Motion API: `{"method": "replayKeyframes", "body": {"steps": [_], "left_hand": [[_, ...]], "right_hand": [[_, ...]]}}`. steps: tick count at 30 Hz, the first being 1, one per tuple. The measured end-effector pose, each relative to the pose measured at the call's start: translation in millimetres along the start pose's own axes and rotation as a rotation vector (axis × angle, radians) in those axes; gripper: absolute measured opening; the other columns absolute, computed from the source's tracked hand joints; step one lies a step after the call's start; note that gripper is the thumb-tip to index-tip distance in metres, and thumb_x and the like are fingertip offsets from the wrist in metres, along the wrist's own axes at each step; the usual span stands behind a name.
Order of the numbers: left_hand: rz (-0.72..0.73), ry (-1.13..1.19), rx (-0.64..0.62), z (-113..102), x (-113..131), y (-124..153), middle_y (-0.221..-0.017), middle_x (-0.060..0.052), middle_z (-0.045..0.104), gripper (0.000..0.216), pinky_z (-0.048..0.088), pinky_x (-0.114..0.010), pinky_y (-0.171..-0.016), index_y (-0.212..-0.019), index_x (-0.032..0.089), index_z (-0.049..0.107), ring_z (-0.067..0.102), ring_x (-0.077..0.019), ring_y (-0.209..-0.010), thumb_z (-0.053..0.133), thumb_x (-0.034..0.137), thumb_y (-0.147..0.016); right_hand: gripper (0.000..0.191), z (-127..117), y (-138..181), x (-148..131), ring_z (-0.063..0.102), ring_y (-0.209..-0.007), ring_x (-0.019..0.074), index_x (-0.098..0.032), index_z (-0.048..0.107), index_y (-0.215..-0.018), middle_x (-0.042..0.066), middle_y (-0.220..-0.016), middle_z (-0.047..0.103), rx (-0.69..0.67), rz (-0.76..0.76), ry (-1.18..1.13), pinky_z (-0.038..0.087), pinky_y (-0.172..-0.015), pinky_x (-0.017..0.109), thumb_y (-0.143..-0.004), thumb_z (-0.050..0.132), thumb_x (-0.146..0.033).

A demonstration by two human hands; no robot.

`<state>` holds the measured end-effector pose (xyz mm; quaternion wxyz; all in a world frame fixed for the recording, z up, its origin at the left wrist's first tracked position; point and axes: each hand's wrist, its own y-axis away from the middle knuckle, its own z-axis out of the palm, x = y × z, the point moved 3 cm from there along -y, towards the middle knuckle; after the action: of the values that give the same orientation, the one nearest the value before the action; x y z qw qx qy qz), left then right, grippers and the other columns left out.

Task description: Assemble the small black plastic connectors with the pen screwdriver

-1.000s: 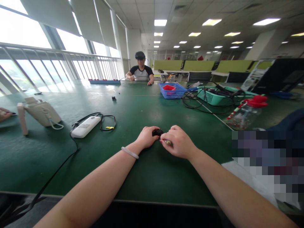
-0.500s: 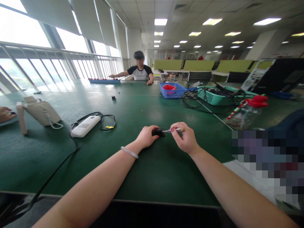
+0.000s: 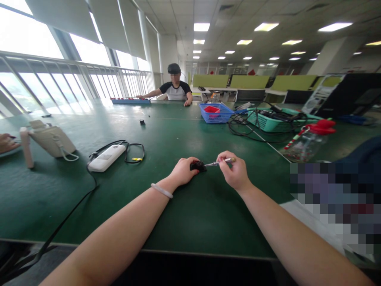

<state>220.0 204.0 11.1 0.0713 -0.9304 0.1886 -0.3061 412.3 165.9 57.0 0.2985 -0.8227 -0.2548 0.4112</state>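
My left hand (image 3: 183, 171) rests on the green table (image 3: 190, 214) with its fingers closed around a small black part (image 3: 198, 166). My right hand (image 3: 235, 171) pinches a thin screwdriver (image 3: 219, 162) by its handle. The tool lies almost level, and its tip touches the black part from the right. A pale bangle circles my left wrist.
A white power bank (image 3: 106, 157) with a black cable lies at left, beside a beige device (image 3: 50, 141). A blue basket (image 3: 216, 113), a green basket (image 3: 268, 121) of cables and a red-capped bottle (image 3: 309, 141) stand at the right. A person (image 3: 176, 88) sits at the far end. Another hand (image 3: 6, 143) shows at the left edge.
My right hand drew back to the right from the black part and turned the screwdriver out level toward it. The person at the far end stretched an arm to the left.
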Motion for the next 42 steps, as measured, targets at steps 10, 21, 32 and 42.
{"method": "replayKeyframes", "body": {"steps": [10, 21, 32, 42], "left_hand": [[0.017, 0.000, -0.008, -2.5, 1.0, 1.0, -0.114, -0.004, 0.072, 0.039, 0.044, -0.040, -0.105, -0.116, 0.024, 0.068, 0.061, -0.0262, -0.113, 0.071, 0.021, -0.077], [0.008, -0.013, 0.005, -3.0, 1.4, 1.2, -0.114, -0.003, 0.072, 0.038, 0.046, -0.039, -0.102, -0.115, 0.023, 0.067, 0.061, -0.0267, -0.112, 0.070, 0.022, -0.076], [0.073, 0.001, -0.030, -2.8, 2.5, 2.1, -0.114, -0.002, 0.072, 0.039, 0.046, -0.037, -0.103, -0.116, 0.025, 0.068, 0.062, -0.0249, -0.111, 0.069, 0.021, -0.077], [0.069, -0.002, -0.041, -4.0, 4.6, 2.8, -0.111, -0.003, 0.072, 0.035, 0.048, -0.037, -0.098, -0.112, 0.024, 0.069, 0.062, -0.0249, -0.106, 0.071, 0.030, -0.078]], "right_hand": [[0.004, 2.7, -1.8, 24.6, 0.049, -0.054, 0.0146, -0.023, 0.049, -0.077, -0.004, -0.058, 0.051, 0.036, 0.211, -0.290, 0.040, -0.055, 0.029, -0.079, 0.053, -0.021], [0.006, 1.0, -2.2, 35.4, 0.048, -0.053, 0.0139, -0.023, 0.049, -0.075, -0.005, -0.056, 0.050, 0.126, 0.271, -0.425, 0.039, -0.053, 0.028, -0.075, 0.053, -0.019], [0.007, 10.6, -3.4, 48.8, 0.051, -0.055, 0.0128, -0.022, 0.053, -0.075, -0.005, -0.057, 0.054, 0.102, 0.390, -0.558, 0.043, -0.055, 0.028, -0.072, 0.060, -0.024], [0.019, 16.3, 0.5, 63.6, 0.056, -0.055, 0.0126, -0.020, 0.059, -0.079, -0.001, -0.061, 0.062, 0.140, 0.679, -0.803, 0.046, -0.053, 0.026, -0.076, 0.067, -0.036]]}}
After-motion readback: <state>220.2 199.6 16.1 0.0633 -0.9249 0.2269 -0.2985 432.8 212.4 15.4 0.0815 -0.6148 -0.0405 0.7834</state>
